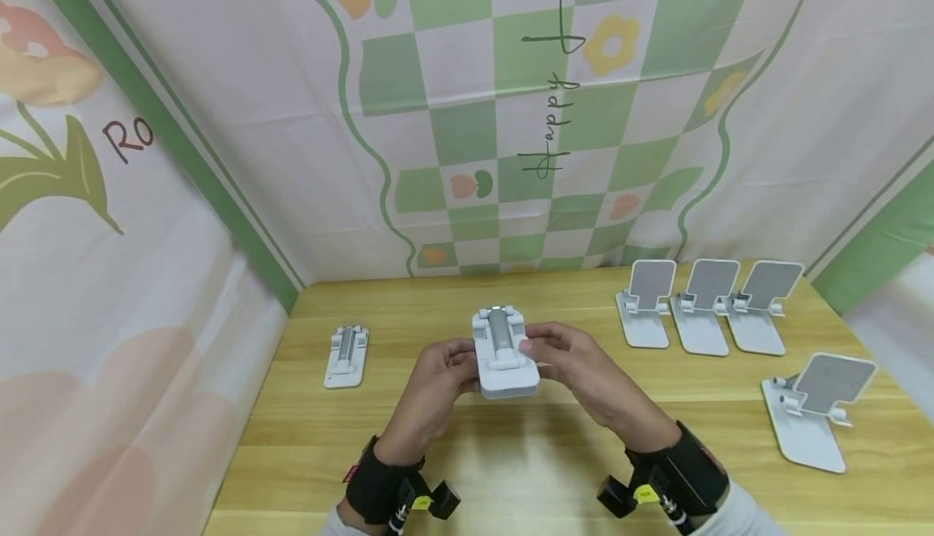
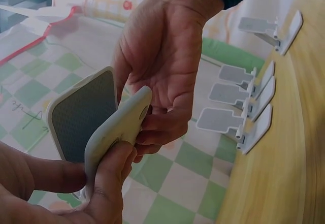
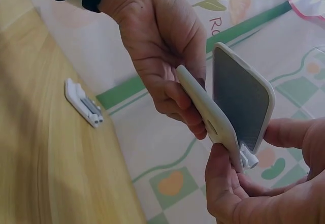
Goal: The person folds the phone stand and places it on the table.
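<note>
Both hands hold a white phone stand (image 1: 506, 353) above the middle of the table. Its grey-padded plate (image 2: 84, 112) and its base (image 3: 208, 102) stand apart in a narrow V, as both wrist views show. My left hand (image 1: 430, 390) grips the stand's left side, fingers against the base. On the other side, my right hand (image 1: 591, 378) grips it with the thumb on the near edge. A folded white phone stand (image 1: 346, 357) lies on the table to the left of the hands.
Three unfolded phone stands, among them the nearest to the hands (image 1: 645, 303), form a row at the back right. Another unfolded stand (image 1: 816, 412) is closer, near the right edge. A patterned cloth (image 1: 467, 114) hangs behind the wooden table (image 1: 409, 309).
</note>
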Available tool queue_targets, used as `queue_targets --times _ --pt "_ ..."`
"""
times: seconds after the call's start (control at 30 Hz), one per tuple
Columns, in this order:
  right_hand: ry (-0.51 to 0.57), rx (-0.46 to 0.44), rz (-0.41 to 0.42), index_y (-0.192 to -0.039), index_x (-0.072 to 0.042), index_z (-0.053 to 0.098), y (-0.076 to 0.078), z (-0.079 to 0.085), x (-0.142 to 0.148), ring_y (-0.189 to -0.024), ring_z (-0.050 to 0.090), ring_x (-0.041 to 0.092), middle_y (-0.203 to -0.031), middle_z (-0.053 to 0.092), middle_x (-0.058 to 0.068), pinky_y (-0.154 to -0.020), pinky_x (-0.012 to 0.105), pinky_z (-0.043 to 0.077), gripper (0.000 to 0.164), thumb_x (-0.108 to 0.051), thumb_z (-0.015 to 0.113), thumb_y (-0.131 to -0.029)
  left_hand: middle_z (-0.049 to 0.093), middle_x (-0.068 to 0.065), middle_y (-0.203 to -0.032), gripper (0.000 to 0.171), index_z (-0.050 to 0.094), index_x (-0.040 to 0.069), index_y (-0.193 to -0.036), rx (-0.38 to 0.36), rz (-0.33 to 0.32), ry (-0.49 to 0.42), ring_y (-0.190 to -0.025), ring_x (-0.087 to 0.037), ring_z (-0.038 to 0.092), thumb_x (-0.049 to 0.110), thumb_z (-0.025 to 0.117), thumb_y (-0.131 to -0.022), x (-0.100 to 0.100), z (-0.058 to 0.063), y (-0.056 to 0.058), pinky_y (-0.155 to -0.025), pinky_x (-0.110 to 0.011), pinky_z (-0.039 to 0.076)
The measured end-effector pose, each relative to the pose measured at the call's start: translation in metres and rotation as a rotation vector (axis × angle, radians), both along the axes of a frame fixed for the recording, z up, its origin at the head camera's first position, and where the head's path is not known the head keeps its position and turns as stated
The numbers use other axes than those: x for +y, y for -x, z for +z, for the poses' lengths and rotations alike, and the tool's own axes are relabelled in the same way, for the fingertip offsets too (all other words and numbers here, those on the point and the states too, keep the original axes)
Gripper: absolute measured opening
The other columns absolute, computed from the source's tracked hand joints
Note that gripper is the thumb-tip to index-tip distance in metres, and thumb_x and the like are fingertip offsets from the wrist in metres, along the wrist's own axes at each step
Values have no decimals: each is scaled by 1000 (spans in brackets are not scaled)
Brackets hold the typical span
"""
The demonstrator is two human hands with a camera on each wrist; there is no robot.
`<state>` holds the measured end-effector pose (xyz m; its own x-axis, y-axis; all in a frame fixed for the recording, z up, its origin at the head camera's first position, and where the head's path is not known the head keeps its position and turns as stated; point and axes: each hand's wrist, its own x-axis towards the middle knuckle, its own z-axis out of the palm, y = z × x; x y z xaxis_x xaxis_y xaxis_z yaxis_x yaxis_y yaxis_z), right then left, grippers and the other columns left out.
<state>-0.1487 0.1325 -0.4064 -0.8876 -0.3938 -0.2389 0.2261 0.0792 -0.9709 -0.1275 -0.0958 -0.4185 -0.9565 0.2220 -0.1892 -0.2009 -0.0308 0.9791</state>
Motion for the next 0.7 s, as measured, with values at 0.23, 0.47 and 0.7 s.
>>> queue_targets --times 0.23,0.47,0.7 --pt "-1 0 -11 -153 12 36 -1 -2 0 -110 63 15 -140 56 25 -96 26 56 62 -23 58 -108 68 -22 -124 39 54 -15 -141 -27 -5 -56 -98 -15 69 8 49 -109 -1 -1 1 -84 -24 61" --pt "0 -13 -10 -153 13 36 0 -3 2 -110 63 16 -140 56 25 -96 27 57 62 -21 60 -107 68 -10 -109 46 56 -15 -138 -43 -63 -165 -90 -12 71 19 38 -114 -5 -1 1 -83 -26 64" --pt "15 -2 12 -153 15 35 -1 -4 4 -110 64 15 -139 58 27 -95 27 58 63 -20 60 -107 66 -23 -130 47 53 -13 -142 -57 -71 -107 -100 -15 70 18 57 -108 -7 2 0 -86 -25 62"
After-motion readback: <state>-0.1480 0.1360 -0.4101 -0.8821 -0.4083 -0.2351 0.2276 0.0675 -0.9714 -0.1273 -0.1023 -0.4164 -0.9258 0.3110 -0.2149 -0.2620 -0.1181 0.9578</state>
